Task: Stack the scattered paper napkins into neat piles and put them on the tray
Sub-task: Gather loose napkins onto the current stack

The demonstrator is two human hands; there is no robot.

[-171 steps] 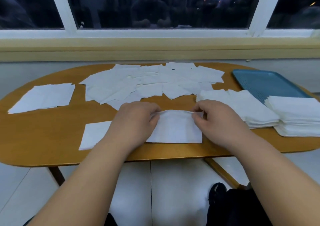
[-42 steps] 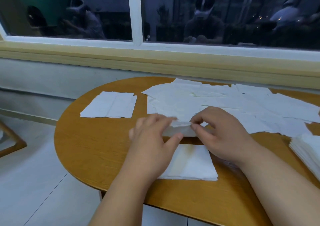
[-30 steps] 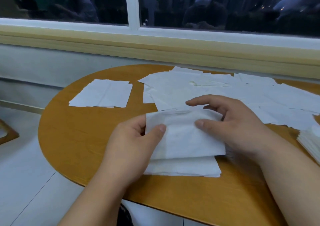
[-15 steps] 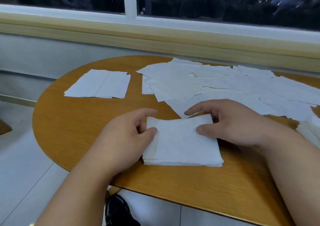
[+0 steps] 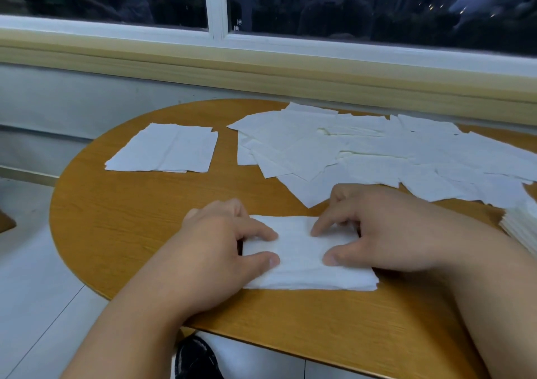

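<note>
Napkin stack (image 5: 308,265), white and a few sheets thick, lies flat near the front edge of the rounded wooden surface (image 5: 122,233), with its edges roughly lined up. Both hands rest on top of it, laid open on the paper rather than gripping it.

The left hand (image 5: 223,250) covers the stack's left end. Its thumb and forefinger are stretched nearly straight and lie flat on the top sheet, tips pointing right. Its other fingers (image 5: 232,205) reach the stack's far edge, loosely bent.

The right hand (image 5: 386,233) covers the right end. Its thumb and forefinger are spread apart with their tips down on the top sheet, pointing left. Its remaining fingers bend at the far edge, and I cannot tell whether they hook the paper. A strip of the top sheet shows bare between the two pairs of fingertips.

Beyond the right hand, loose napkins (image 5: 363,151) overlap in a broad scatter across the far half of the surface. Well apart to the left, a small flat pile (image 5: 165,151) lies by itself. The corner of a thicker pile (image 5: 523,230) shows at the right edge of the view.

Behind the surface run a pale sill (image 5: 261,67) and a dark window (image 5: 348,0). Below the front edge, a dark shoe (image 5: 197,358) stands on the tiled floor (image 5: 35,291).
</note>
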